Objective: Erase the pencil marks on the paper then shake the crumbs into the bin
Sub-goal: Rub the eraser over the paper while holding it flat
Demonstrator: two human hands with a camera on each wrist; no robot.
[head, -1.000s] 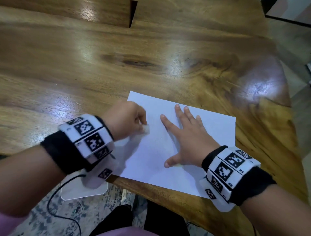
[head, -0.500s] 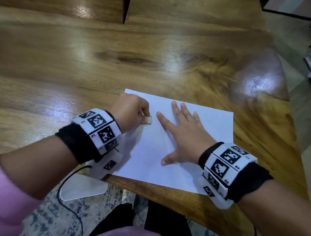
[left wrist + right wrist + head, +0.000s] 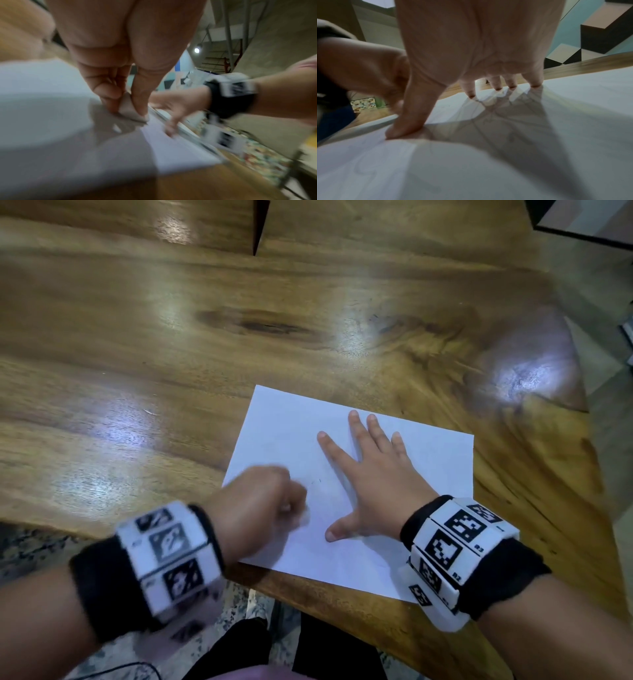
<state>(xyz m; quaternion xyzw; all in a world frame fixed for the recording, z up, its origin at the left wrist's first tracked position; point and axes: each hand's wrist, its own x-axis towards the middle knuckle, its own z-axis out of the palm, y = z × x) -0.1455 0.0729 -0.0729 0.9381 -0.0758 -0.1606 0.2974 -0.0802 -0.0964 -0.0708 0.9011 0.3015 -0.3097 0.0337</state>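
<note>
A: The paper (image 3: 394,542) is lying flat on the wooden tabletop (image 3: 205,354), near its front edge, one corner close to that edge.

B: And the right hand (image 3: 373,481) is pressing down on it, fingers (image 3: 354,419) straight and spread, thumb out to the side, palm flat in the middle of the sheet.

A: The right wrist view is showing the same: fingertips and thumb touching the paper, shadows fanning out beneath.

B: The left hand (image 3: 255,508) is curled into a loose fist over the sheet's left part, just beside the right thumb.

A: It is pinching a small pale eraser (image 3: 131,109) between thumb and fingers, and the eraser's lower edge is meeting the paper.

B: That hand is smearing in the head view, so the eraser is hard to pick out there.

A: A couple of faint dark marks (image 3: 317,481) are showing between the two hands, possibly pencil, too small to be sure.

B: Both wrists are wearing black bands with white coded tags (image 3: 455,542).
</note>
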